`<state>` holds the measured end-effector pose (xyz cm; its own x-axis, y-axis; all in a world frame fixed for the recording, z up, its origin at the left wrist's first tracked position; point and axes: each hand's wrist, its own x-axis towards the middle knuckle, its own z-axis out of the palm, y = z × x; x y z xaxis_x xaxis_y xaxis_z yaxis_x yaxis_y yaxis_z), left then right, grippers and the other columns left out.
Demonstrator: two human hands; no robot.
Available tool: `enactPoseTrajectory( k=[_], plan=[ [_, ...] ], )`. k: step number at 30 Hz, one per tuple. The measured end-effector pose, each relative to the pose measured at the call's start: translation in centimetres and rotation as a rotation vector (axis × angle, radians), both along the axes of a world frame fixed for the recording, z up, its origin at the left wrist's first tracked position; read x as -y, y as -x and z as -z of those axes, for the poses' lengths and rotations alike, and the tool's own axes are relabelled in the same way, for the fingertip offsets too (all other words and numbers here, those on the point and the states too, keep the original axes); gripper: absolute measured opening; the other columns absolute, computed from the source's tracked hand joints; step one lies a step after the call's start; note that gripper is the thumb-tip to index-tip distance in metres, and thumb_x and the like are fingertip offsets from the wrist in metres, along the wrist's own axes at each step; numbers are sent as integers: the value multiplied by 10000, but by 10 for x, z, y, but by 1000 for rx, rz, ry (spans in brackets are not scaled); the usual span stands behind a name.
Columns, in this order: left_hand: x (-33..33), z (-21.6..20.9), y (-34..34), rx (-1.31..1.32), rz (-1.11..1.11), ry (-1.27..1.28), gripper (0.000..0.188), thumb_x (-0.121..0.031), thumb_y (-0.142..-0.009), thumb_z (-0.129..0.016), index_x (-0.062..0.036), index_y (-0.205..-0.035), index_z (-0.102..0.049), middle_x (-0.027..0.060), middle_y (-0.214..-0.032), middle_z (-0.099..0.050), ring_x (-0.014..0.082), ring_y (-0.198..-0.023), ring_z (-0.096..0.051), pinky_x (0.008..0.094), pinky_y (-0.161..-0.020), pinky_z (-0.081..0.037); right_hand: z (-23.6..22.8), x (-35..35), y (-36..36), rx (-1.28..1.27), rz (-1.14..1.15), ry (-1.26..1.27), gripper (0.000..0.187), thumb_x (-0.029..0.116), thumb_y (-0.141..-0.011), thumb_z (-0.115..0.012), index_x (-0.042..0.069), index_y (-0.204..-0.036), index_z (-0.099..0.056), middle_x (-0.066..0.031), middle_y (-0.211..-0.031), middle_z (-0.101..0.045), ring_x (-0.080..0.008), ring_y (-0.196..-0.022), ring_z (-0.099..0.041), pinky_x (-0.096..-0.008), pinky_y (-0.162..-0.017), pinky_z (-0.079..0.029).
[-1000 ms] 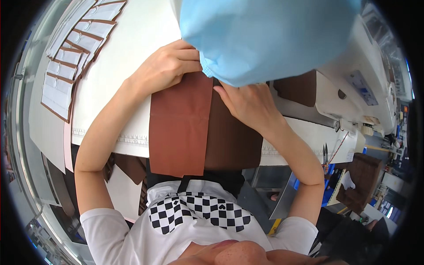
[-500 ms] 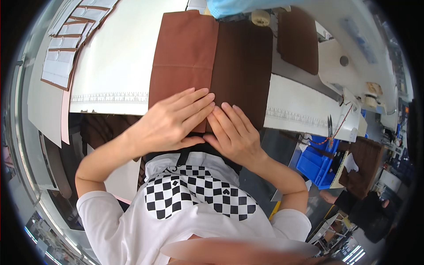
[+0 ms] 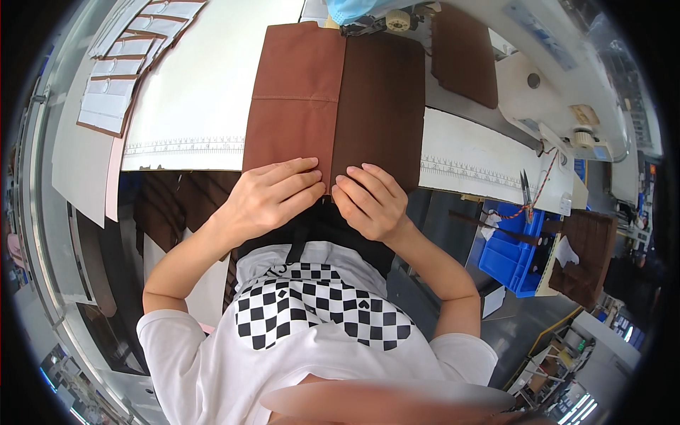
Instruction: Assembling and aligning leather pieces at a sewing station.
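Head view, looking straight down: both hands lay flat on two brown fabric panels at the near edge of a white sewing table (image 3: pixel 198 106). The left hand (image 3: pixel 273 195), fingers together and extended, gripping nothing, pressed on the lighter brown panel (image 3: pixel 294 92), which had a stitched line across it. The right hand (image 3: pixel 372 202), likewise open-palmed and clamped on nothing, pressed on the darker brown panel (image 3: pixel 382 99) just beside it; the two panels met along a straight edge running away from the person. Their far ends reached the sewing machine (image 3: pixel 397 21) at the top. Judging from this, the pieces were lined up and held but apparently not yet sewn along that edge. A separate brown piece (image 3: pixel 464 57) lay to the right, pale stacked pieces (image 3: pixel 120 85) far left, and a blue bin (image 3: pixel 513 258) below the table.
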<state>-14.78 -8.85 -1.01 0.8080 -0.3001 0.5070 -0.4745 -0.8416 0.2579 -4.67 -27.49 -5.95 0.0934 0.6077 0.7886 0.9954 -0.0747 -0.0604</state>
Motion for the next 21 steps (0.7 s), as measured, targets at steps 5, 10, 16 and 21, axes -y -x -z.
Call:
enactPoseTrajectory(
  k=[5,10,16,21],
  plan=[
    [2,3,-2,70,4,-37,208,-65,-666,-695,-22,-870,-681,83,-916,-675,262,-957,-677,329,-710,-586,-1,0,-1,4,-10,-19,59,82,-739,-680,79,-796,-664,-43,-880,-662,-209,-864,-653,-346,-835,-540],
    [2,3,-5,112,13,-72,149,-75,-680,-684,-31,-821,-670,74,-891,-677,243,-908,-679,319,-701,-579,-8,0,-2,1,-15,11,100,103,-765,-646,76,-844,-700,-43,-878,-654,-201,-852,-643,-319,-778,-527],
    [-17,-19,-46,-17,73,88,110,-101,-721,-693,-5,-760,-656,111,-857,-683,258,-866,-680,347,-728,-567,-25,3,-11,38,-146,153,143,107,-750,-657,35,-868,-691,-81,-965,-663,-216,-902,-641,-326,-789,-525],
    [-45,-3,-91,68,80,-29,164,-125,-733,-703,-11,-851,-704,102,-946,-697,250,-936,-671,340,-779,-561,-34,0,-15,7,-230,251,119,75,-754,-671,21,-857,-690,-115,-965,-687,-224,-901,-670,-319,-785,-557]
  ],
)
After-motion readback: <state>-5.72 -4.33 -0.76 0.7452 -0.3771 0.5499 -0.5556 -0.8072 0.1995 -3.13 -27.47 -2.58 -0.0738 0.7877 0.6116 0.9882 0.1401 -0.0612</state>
